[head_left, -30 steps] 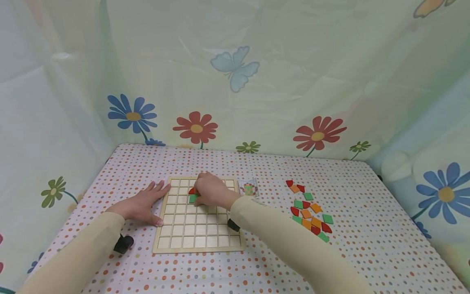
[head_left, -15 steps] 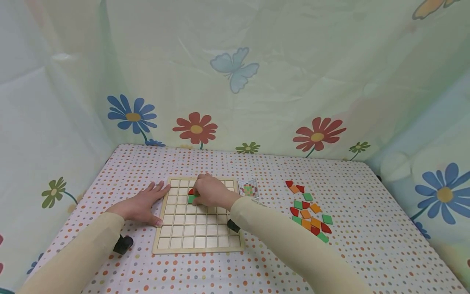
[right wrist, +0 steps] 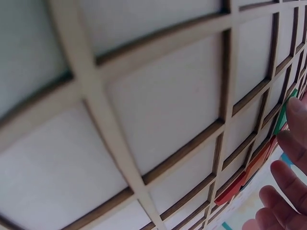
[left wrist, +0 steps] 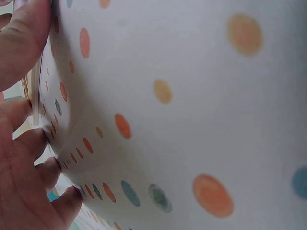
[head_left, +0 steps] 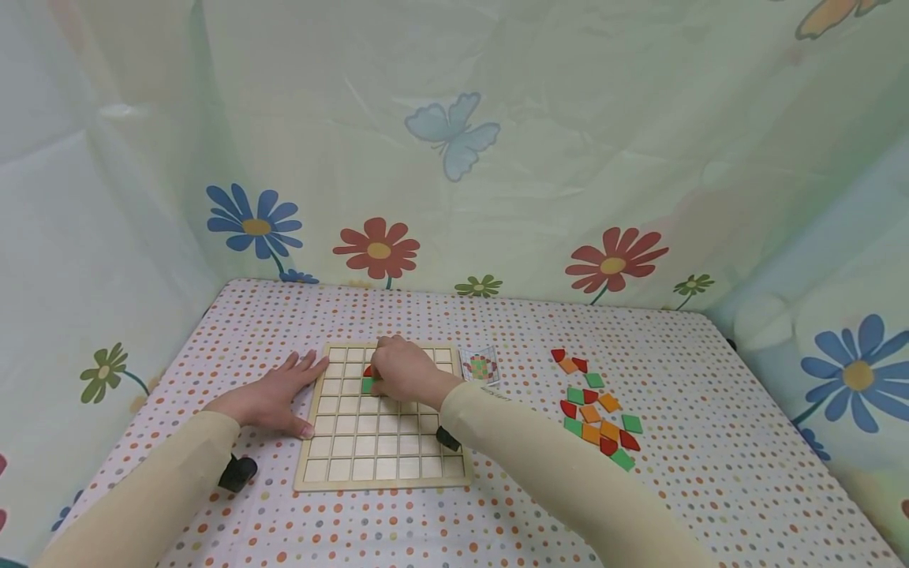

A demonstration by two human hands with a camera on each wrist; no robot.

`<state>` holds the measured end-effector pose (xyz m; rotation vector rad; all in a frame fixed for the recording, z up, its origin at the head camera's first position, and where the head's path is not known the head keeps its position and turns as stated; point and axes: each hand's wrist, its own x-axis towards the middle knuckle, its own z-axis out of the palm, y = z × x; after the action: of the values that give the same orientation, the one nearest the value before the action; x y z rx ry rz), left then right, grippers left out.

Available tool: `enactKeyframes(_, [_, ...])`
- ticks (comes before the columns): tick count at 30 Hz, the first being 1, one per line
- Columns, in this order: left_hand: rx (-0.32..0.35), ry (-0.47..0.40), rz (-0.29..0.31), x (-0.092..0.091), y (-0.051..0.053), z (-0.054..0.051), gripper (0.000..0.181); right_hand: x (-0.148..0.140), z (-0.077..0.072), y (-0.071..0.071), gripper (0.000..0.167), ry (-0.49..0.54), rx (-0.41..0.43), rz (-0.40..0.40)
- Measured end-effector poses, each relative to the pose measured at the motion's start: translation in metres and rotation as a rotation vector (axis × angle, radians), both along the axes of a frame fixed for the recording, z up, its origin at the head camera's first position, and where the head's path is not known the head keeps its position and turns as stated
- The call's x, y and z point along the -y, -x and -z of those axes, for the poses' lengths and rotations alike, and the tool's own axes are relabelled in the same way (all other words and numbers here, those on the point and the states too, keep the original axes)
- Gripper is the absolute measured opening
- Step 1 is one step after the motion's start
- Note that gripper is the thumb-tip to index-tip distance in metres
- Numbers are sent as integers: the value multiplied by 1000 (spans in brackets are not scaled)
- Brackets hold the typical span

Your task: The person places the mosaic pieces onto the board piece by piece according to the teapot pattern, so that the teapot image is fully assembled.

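A wooden grid board (head_left: 346, 483) lies on the dotted table. My left hand (head_left: 270, 398) is spread flat on the table, its thumb and a fingertip against the board's left edge. Over the board's upper middle, my right hand (head_left: 406, 369) pinches a green square tile (head_left: 367, 386) at one cell with thumb and forefinger. Right beyond that tile a red quarter-round tile (head_left: 368, 371) sits in the board, partly covered by the hand. The right wrist view also shows an orange tile (right wrist: 256, 164) and another red tile (right wrist: 232, 188) in the board, which the hand hides from the head view.
A small pattern card (head_left: 480, 366) lies by the board's upper right edge. Farther right, loose red, orange (head_left: 590, 414) and green (head_left: 631, 424) tiles are scattered on the table (head_left: 724, 473). A flowered cloth backdrop (head_left: 497, 181) rises behind and at both sides.
Hardly anything differs. My right hand stays at the green tile with only a slight shift, and my left hand keeps its place by the board. The view drifts very slightly.
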<state>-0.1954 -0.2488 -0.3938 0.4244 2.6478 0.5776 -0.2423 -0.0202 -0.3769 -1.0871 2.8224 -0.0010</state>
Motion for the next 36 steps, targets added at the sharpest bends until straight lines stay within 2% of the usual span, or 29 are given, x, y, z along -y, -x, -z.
enactKeyframes(26, [-11,9,5,-1,-2,-3,115,-6,-5,1,16,125,66,-23])
enactKeyframes(32, [-13,12,-1,0,-1,-3,115,-12,-8,2,29,134,122,-52])
enactKeyframes(36, [-12,7,-2,0,-1,-2,115,-10,-6,0,35,92,146,-69])
